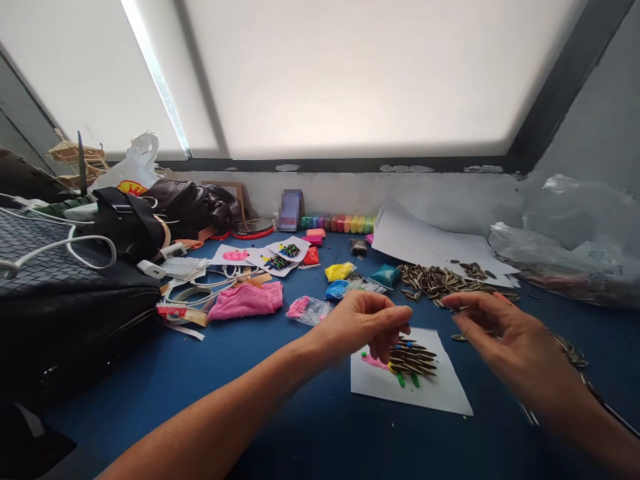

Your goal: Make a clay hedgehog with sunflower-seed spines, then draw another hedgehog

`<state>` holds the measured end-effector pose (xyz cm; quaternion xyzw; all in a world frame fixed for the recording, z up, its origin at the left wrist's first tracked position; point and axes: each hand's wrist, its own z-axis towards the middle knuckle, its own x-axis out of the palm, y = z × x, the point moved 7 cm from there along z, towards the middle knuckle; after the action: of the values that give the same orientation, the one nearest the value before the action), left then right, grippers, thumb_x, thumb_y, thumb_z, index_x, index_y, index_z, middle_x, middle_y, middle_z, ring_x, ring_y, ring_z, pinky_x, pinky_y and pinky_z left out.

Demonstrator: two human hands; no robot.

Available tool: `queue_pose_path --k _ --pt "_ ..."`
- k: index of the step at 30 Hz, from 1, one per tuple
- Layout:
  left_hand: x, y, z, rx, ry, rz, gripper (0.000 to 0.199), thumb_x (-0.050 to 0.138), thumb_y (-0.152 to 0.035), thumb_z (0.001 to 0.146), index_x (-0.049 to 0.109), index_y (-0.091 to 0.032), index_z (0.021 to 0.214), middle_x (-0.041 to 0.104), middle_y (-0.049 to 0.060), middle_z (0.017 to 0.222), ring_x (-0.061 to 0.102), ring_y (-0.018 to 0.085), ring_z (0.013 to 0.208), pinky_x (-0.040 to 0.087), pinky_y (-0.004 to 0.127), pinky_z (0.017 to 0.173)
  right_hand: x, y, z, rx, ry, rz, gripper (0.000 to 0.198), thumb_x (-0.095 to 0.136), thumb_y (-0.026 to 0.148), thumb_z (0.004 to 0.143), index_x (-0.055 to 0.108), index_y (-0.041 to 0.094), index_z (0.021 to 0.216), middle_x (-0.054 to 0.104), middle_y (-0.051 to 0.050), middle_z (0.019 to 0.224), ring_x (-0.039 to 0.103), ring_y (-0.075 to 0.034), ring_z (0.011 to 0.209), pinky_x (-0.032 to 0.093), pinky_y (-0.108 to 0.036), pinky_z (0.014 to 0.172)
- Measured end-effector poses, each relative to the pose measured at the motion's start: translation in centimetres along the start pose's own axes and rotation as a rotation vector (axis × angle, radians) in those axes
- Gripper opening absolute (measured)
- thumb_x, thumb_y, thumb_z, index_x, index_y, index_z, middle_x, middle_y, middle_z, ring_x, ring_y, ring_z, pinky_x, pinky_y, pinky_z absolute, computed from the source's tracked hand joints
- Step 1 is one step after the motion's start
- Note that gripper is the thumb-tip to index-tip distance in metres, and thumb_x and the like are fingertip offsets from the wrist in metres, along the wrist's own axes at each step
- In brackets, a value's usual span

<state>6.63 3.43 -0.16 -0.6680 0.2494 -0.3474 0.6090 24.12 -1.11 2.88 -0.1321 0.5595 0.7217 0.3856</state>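
My left hand (pixel 367 323) hovers over a white paper card (pixel 435 397), thumb and forefinger pinched together; what they hold, if anything, is too small to make out. On the card is a hedgehog-like figure of pink and yellow clay with green feet, a blue dot and rows of striped sunflower seeds (pixel 417 360) as spines. Part of it is hidden behind my left fingers. To the right, my right hand (pixel 505 333) has thumb and fingertips closed on a sunflower seed (pixel 456 309), in front of the seed pile (pixel 435 281).
Bags of yellow clay (pixel 340 271), blue clay (pixel 337 289), teal clay (pixel 386 276) and pink clay (pixel 300 307) lie beyond my hands. Finished cards (pixel 277 261), a pink cloth (pixel 246 300), cables and a black bag (pixel 80 320) occupy the left. A plastic bag (pixel 575 247) lies right.
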Motion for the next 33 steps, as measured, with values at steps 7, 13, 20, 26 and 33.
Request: queue_pose_path --k 7,13,20,26,33 --pt "0.3 0.3 0.0 -0.037 -0.029 0.099 0.042 0.064 -0.053 0.079 0.06 -0.012 0.072 0.06 -0.001 0.059 0.055 0.007 0.046 0.038 0.018 0.045 2.5 3.5 -2.5 -0.182 0.202 0.142 0.021 0.066 0.046 0.081 0.072 0.026 0.085 0.072 -0.001 0.078 0.067 -0.018 0.071 0.054 -0.027 0.065" --pt "1.0 0.4 -0.3 -0.034 -0.041 0.164 0.038 0.063 -0.046 0.082 0.061 -0.011 0.067 0.06 0.0 0.059 0.055 0.007 0.047 0.04 0.018 0.045 3.2 4.2 -3.2 -0.212 0.249 0.226 0.021 0.061 0.042 0.087 0.073 0.025 0.086 0.071 -0.001 0.076 0.066 -0.015 0.068 0.052 -0.024 0.061" --pt "0.4 -0.4 -0.2 -0.033 -0.035 0.255 0.034 0.051 -0.039 0.09 0.066 -0.01 0.081 0.067 0.004 0.076 0.057 0.006 0.047 0.04 0.017 0.044 2.7 2.9 -2.2 -0.168 0.305 0.049 0.022 0.061 0.044 0.084 0.072 0.025 0.081 0.067 0.0 0.069 0.061 -0.015 0.061 0.048 -0.025 0.056" --pt "-1.2 -0.9 0.0 -0.017 -0.115 0.281 0.025 0.053 -0.034 0.088 0.064 -0.011 0.09 0.069 0.005 0.08 0.059 0.007 0.048 0.039 0.016 0.043 3.6 1.5 -2.0 -0.191 0.436 -0.233 0.022 0.054 0.035 0.087 0.069 0.025 0.075 0.066 0.0 0.069 0.057 -0.015 0.058 0.041 -0.025 0.052" --pt "-0.4 -0.5 -0.1 -0.06 -0.096 0.298 0.021 0.055 -0.029 0.087 0.065 -0.011 0.089 0.068 0.004 0.078 0.058 0.006 0.048 0.04 0.016 0.044 4.6 1.5 -2.6 -0.229 0.506 -0.302 0.021 0.051 0.032 0.09 0.066 0.025 0.077 0.066 0.0 0.077 0.06 -0.015 0.065 0.041 -0.027 0.057"
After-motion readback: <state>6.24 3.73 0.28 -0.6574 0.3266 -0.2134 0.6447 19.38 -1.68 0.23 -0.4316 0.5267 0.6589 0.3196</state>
